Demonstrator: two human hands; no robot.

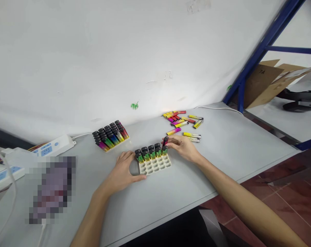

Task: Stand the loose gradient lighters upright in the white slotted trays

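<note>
A pale tray [155,166] with rows of slots stands on the grey table. Green-yellow lighters [152,153] with black tops fill its back part, while the front slots hold nothing. My left hand [123,171] rests at the tray's left side, thumb at the front corner and fingers spread around it. At the back right corner, my right hand [181,145] pinches a dark red lighter [165,140] upright above or in a slot. Farther left, another tray [116,146] is full of upright lighters in several colours.
Loose lighters [180,122] lie near the wall at the back right. Power strips [51,145] and a pixelated object [52,188] are on the left. A blue metal frame [261,48] and cardboard boxes [267,80] stand at the right.
</note>
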